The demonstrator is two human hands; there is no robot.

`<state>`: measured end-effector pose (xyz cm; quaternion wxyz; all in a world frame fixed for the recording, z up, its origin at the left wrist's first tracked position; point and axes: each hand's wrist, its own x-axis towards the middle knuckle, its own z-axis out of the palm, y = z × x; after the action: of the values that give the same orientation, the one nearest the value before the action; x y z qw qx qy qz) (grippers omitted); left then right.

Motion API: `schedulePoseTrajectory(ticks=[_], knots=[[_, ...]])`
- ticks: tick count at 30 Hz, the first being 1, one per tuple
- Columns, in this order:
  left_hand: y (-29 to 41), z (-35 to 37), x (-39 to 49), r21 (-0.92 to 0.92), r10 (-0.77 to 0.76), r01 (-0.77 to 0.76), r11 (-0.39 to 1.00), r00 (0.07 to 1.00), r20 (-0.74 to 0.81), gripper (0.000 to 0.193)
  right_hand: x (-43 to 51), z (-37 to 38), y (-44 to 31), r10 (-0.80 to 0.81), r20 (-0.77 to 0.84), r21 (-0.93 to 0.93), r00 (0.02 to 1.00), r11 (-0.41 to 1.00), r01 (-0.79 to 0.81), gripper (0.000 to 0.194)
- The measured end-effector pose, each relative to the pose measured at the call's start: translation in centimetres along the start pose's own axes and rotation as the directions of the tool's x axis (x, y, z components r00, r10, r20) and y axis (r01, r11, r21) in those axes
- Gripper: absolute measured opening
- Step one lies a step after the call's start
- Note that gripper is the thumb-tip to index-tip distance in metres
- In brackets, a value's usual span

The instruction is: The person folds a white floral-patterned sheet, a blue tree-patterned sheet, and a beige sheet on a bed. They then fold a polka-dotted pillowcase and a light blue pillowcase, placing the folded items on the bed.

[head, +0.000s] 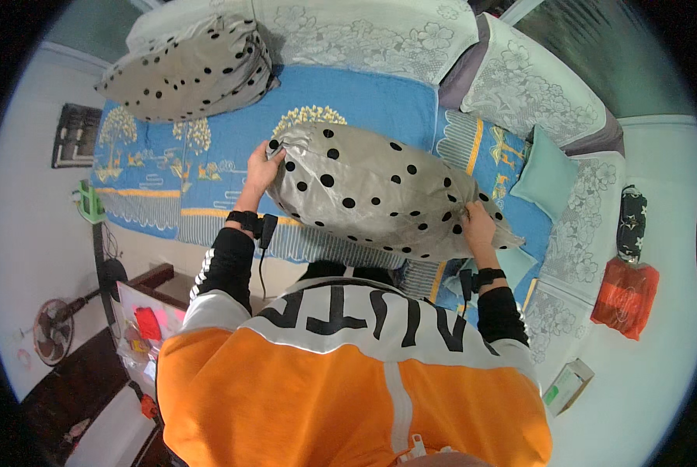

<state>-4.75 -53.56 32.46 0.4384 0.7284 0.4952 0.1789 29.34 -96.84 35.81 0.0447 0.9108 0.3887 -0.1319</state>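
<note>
A plump grey pillow with black polka dots (372, 187) is held across the front of my body, over a blue patterned sofa cover (360, 93). My left hand (265, 166) grips its gathered upper left corner, the thumb on top and the fingers mostly hidden behind. Near the pillow's right end, my right hand (478, 226) pinches a fold of the fabric. The right tip of the pillow hangs beyond that hand. Another dotted grey pillow (191, 73) lies at the upper left, against the lace-covered backrest.
Two pale green cushions (545, 172) (520, 264) lie at the right. White lace covers (377, 35) drape the backrests. Further right are a black star-patterned item (632, 222), a red bag (625, 298) and a small box (569, 385). A fan (54, 331) and cluttered table (144, 350) stand lower left.
</note>
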Motion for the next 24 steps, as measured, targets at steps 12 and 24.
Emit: schedulePoseTrajectory(ticks=[12, 24], knots=[[12.4, -7.9, 12.0, -0.306, 0.038, -0.095, 0.947, 0.982, -0.187, 0.032, 13.6, -17.7, -0.6, -0.084, -0.333, 0.173, 0.939, 0.974, 0.148, 0.033], [12.7, -0.1, 28.9, 0.525, 0.626, -0.507, 0.684, 0.777, -0.064, 0.085, 36.6, -9.5, -11.8, -0.231, -0.421, 0.192, 0.877, 0.922, 0.335, 0.069]])
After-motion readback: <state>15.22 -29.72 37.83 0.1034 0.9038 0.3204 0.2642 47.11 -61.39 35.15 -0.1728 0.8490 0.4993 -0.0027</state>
